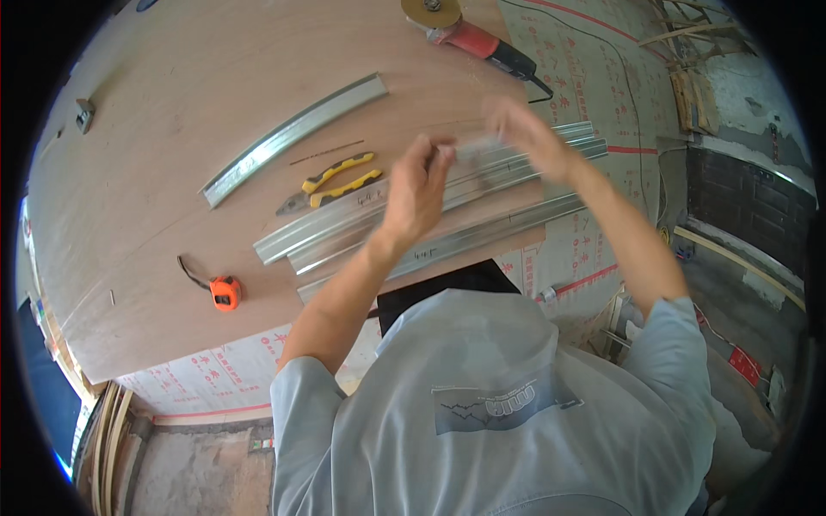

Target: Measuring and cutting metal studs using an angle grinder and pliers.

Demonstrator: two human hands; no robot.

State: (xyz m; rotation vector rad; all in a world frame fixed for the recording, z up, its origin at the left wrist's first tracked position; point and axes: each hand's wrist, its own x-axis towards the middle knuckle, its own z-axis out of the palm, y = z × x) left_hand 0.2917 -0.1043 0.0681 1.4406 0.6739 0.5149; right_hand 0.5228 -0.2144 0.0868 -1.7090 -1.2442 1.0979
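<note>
Motion blur smears the right hand (529, 136), so I cannot tell whether it is open or gripping. Left of it and lower, the left hand (416, 185) has its fingers curled in; whether they pinch anything is hidden. With the left hand as the clock's centre, the metal strips (482, 234) lie on the board (155, 224), running from 8 o'clock toward 2 o'clock, their middles partly covered by the hands and left forearm. The strips are long, silvery, shiny and ridged lengthwise, with dark handwritten marks. At 1 o'clock, the red-and-black grinder (482, 45) has its disc cut off by the top edge. A single channel (288, 142) sits at 10 o'clock, yellow-handled pliers (340, 178) at 9, and an orange tape measure (225, 293) at 8.
</note>
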